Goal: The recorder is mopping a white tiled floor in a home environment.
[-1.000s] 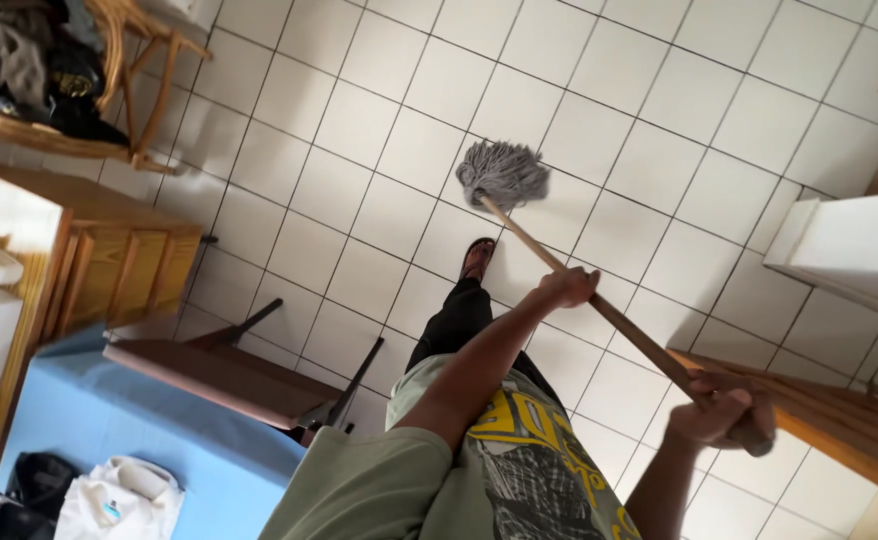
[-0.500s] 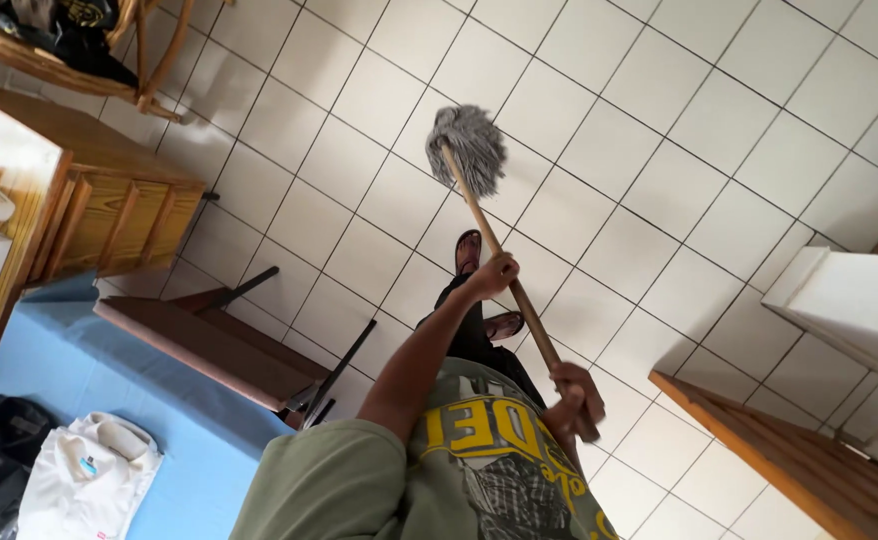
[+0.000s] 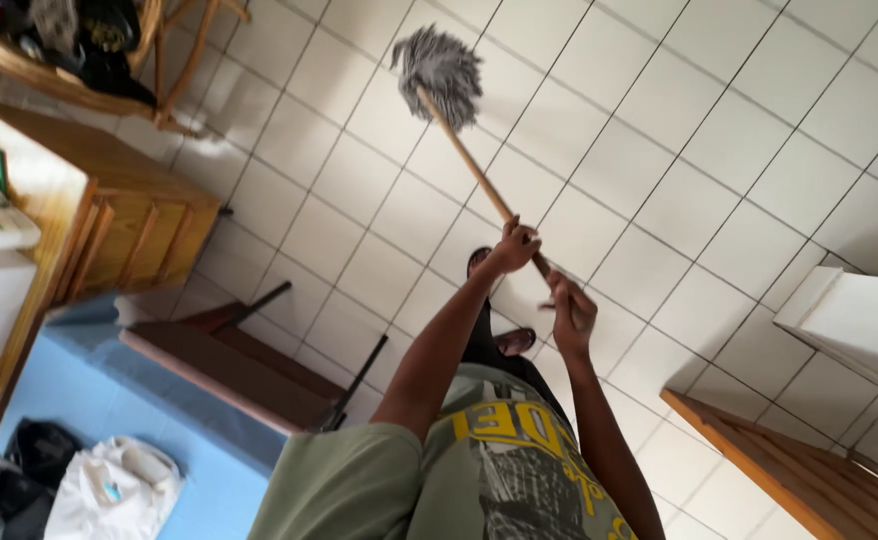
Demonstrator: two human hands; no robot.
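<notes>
Left hand [image 3: 512, 247] and right hand [image 3: 571, 316] both wrapped tight round the wooden mop [image 3: 459, 130] stick, close together, grey stringy mop head down on the white tiled floor [image 3: 719, 180], near a wooden cabinet [image 3: 134, 215]

The mop [image 3: 464, 130] stretches out across the white tiled floor [image 3: 719, 150], its wooden handle running straight and slanted from the person's hands up and away to the head. The handle is pale brown, slim and bare. At the far end sits the mop head [image 3: 439, 65], a shaggy bundle of grey strings, spread out and pressed flat on a tile. The near end of the handle is hidden inside the grip, so only the stretch beyond the hands shows.
</notes>
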